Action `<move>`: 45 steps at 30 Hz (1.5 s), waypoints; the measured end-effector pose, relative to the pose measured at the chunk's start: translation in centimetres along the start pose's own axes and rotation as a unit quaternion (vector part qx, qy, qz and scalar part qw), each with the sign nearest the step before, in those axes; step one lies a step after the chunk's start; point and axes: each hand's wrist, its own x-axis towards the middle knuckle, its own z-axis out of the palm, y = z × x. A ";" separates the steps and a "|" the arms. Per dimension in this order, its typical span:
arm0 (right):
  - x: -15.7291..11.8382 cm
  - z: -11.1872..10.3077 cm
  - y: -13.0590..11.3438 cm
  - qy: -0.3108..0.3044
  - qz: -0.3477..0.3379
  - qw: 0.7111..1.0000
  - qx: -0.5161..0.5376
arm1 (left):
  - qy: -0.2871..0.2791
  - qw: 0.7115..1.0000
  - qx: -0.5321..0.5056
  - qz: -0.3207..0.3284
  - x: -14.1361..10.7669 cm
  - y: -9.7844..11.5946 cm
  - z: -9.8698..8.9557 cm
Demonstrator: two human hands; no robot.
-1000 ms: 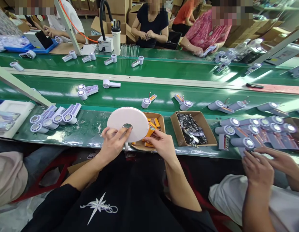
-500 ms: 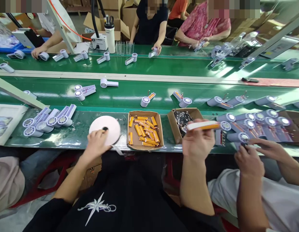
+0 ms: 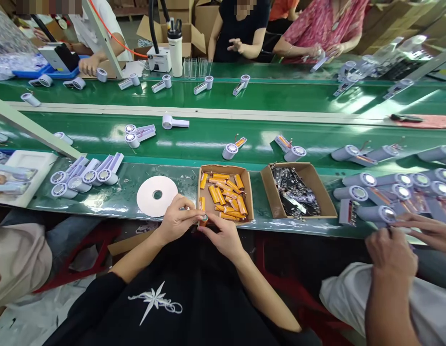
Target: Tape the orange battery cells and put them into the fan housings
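Observation:
My left hand (image 3: 177, 220) and my right hand (image 3: 223, 235) meet at the near edge of the bench, just before the box of batteries. Between their fingertips is one orange battery (image 3: 203, 220), its end facing up toward me; both hands pinch it. Fingers cover much of it. A white roll of tape (image 3: 150, 196) lies flat to the left of my left hand. Several orange batteries (image 3: 230, 192) lie loose in a shallow cardboard box (image 3: 249, 192) just beyond my hands.
A second cardboard box (image 3: 272, 199) holds small circuit boards. Fan housings (image 3: 88, 175) are grouped at the left, and more (image 3: 384, 192) at the right. A co-worker's hands (image 3: 391, 250) work at the right. Fans lie along the green belt (image 3: 194, 139); people sit across.
My right hand has come left from near the circuit board box with the orange battery. My left hand has left the tape roll and joined it. The view has shifted.

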 end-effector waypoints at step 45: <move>-0.1 -1.7 5.9 0.002 0.143 0.938 0.316 | -0.250 0.892 0.318 -0.202 26.2 -27.1 -1.8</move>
